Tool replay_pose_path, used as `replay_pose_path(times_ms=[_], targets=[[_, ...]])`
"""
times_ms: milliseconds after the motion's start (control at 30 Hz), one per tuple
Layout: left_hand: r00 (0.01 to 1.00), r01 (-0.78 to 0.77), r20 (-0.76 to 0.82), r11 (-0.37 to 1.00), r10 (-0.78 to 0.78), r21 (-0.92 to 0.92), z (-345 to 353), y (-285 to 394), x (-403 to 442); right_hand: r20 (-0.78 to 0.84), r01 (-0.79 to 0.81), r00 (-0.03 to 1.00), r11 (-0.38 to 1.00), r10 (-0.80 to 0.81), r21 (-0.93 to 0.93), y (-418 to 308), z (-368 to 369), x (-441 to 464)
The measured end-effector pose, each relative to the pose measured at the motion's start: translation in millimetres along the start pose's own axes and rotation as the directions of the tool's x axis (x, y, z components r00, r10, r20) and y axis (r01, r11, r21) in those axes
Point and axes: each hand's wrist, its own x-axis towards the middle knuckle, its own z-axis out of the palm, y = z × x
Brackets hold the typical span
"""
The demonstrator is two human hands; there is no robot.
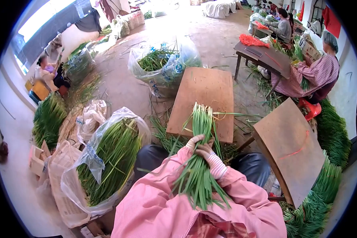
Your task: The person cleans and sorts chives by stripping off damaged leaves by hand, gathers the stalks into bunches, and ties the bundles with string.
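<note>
A bunch of garlic chives (pixel 202 123) lies with its pale root ends on the wooden board (pixel 206 81) in front of me, its green leaves hanging back over my lap. My left hand (pixel 194 143), in a glove or sleeve cuff, is closed round the bunch from the left. Lower on the right side, my right hand (pixel 205 150) also grips the chives, fingers wrapped round the stems. A few loose stalks stick out to the right across the board.
At my left stands a plastic bag (pixel 144 133) of chives in a crate (pixel 61 178). Another bag (pixel 137 65) of greens is beyond the board. A small table (pixel 289 146) with a red tie (pixel 306 144) is at right, with stacked bundles (pixel 337 131) behind. Co-workers sit farther off.
</note>
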Motion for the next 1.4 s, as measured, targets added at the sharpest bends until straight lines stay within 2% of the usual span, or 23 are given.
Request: replay_pose_path(times_ms=[67,100,200,367,433,467,500,533,600,667,767,800,867,900,933,967,1033,1067,1100,1133,1267,1333,1400], targets=[[0.999,-0.02,-0.022,0.971,0.026,0.236,-20,18,-3,0.199,-0.169,0.976,0.892,0.092,0.418,-4,-22,-1],[0.981,-0.041,-0.169,0.947,0.099,0.318,1,16,-19,0.344,-0.437,0.896,0.413,0.281,0.799,-2,-26,-6],[0.923,-0.061,-0.233,0.715,0.306,0.696,36,43,-54,0.39,-0.573,0.75,0.231,0.534,0.786,11,-35,1],[0.986,-0.085,0.036,0.31,0.16,0.947,110,32,-116,0.391,-0.343,0.884,-0.211,0.258,0.915,-5,14,44],[0.987,-0.06,-0.023,0.497,0.16,0.866,82,13,-140,0.248,-0.141,0.949,-0.445,0.193,0.884,-10,26,59],[0.991,-0.057,-0.017,0.543,0.13,0.838,68,1,-150,0.135,0.008,0.937,-0.405,0.322,0.914,-15,23,65],[0.992,-0.12,0.1,0.354,0.076,0.927,32,-6,-153,0.096,0.107,0.901,-0.432,0.423,0.895,-9,22,66],[0.995,-0.008,-0.044,0.519,0.087,0.855,41,-29,-163,0.062,0.21,0.851,-0.446,0.521,0.87,-1,18,65],[0.976,-0.101,-0.025,0.549,0.217,0.829,27,-66,-156,0.004,0.017,0.999,-0.438,0.048,0.899,15,2,67],[0.952,-0.057,-0.07,0.395,0.299,0.917,2,-72,-137,0.11,0.156,0.836,-0.425,0.538,0.892,27,-3,49],[0.943,-0.172,0.01,0.462,0.334,0.87,-19,-75,-128,0.117,0.054,0.852,-0.308,0.511,0.95,71,-17,46],[0.942,-0.179,0.033,0.413,0.335,0.893,-4,-73,-128,0.126,0.018,0.667,-0.184,0.734,0.983,39,-40,61],[0.922,-0.134,0.112,0.032,0.371,0.991,9,-70,-124,0.157,0.004,0.659,-0.212,0.735,0.977,83,-43,69],[0.945,-0.047,0.189,-0.459,0.267,0.887,16,-66,-124,0.181,-0.061,0.646,-0.186,0.742,0.981,76,-46,76],[0.915,-0.169,0.153,0.011,0.374,0.986,-15,-70,-128,0.198,-0.171,0.56,-0.122,0.804,0.978,79,-48,83],[0.941,-0.122,0.094,0.066,0.326,0.99,-24,-68,-132,0.231,-0.249,0.546,-0.107,0.805,0.963,87,-46,88],[0.967,-0.018,-0.114,0.508,0.227,0.861,-16,-69,-143,0.285,-0.347,0.524,-0.104,0.802,0.932,97,-49,98],[0.958,-0.048,-0.12,0.56,0.26,0.827,-15,-71,-143,0.309,-0.37,0.517,-0.117,0.799,0.922,100,-52,104],[0.948,-0.082,-0.126,0.607,0.292,0.791,-14,-74,-144,0.0,-0.446,0.34,0.161,0.941,0.88,116,-49,117],[0.919,-0.168,-0.092,0.593,0.382,0.787,-13,-78,-142,0.151,-0.346,0.489,0.032,0.859,0.938,144,-66,117],[0.909,-0.19,-0.173,0.747,0.379,0.637,-14,-84,-152,-0.269,-0.095,0.387,0.328,0.882,0.94,165,-165,148],[0.888,-0.174,-0.347,0.919,0.302,0.355,-13,-86,-162,-0.379,-0.046,0.52,0.469,0.765,0.882,161,-210,138],[0.868,-0.166,-0.437,0.967,0.237,0.194,-10,-87,-168,-0.345,-0.264,0.538,0.542,0.769,0.798,137,-200,121]])
